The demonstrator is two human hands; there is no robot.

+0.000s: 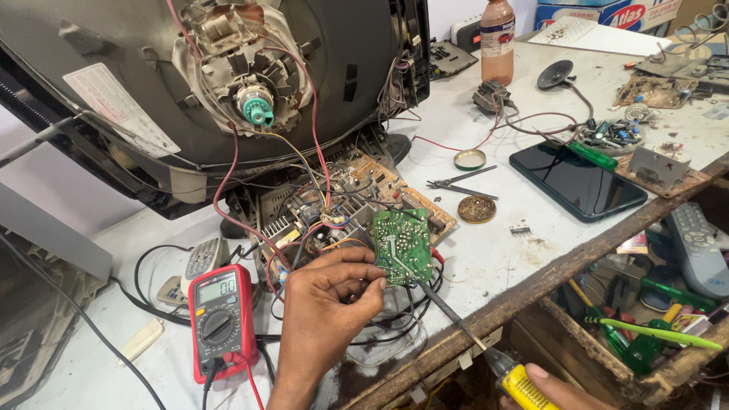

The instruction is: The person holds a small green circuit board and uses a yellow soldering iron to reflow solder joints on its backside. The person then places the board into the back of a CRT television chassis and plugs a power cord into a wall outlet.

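Observation:
My left hand [326,307] pinches the lower left edge of a small green circuit board [402,244], holding it upright with its solder side toward me. My right hand [558,386], at the bottom edge, grips the yellow handle of a soldering iron [520,386]; its long metal shaft runs up-left and the tip [420,286] touches the board's lower edge. Wires link the green board to a larger brown circuit board [395,190] behind it. That board lies under the open back of a picture-tube television [228,83].
A red multimeter [220,319] lies left of my hand with its leads trailing. Tweezers [459,182], a round tin [477,209], a dark phone [577,182], a bottle [497,38] and loose parts cover the white bench. Remote controls [695,247] and tools fill the drawer at right.

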